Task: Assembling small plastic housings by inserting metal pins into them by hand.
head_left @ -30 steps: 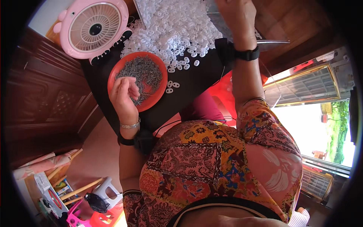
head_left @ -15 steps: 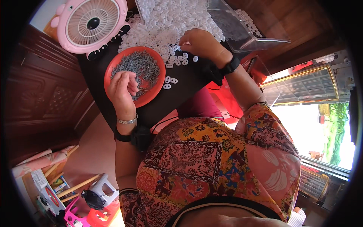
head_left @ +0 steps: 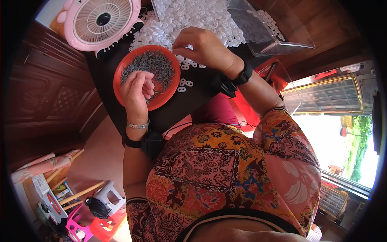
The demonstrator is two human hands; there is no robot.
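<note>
My left hand [head_left: 138,89] is closed over the near-left part of an orange-red bowl [head_left: 176,82], its fingers curled together. What those fingers hold, if anything, is hidden. Many small grey screws [head_left: 159,60] fill the bowl. To the right, my right hand [head_left: 205,46] hovers by the bowl's far-right rim, thumb and fingers pinched. A bit of white shows within that pinch, too small to tell whether it is a held piece or one behind. Beyond lies a large heap of small white plastic pieces [head_left: 197,16]. Several loose two-holed white pieces [head_left: 182,84] lie beside the bowl on the black tabletop [head_left: 169,119].
A pink fan [head_left: 102,20] stands at the far left of the table. At the far right, a clear plastic bin [head_left: 266,46] lies by the heap. Black straps with small boxes [head_left: 152,144] circle both wrists. Stools [head_left: 109,197] stand on the floor at lower left.
My right hand has moved left from the edge of the white heap toward the bowl. My left hand stays over the bowl, nearly unmoved. The whole view has shifted slightly.
</note>
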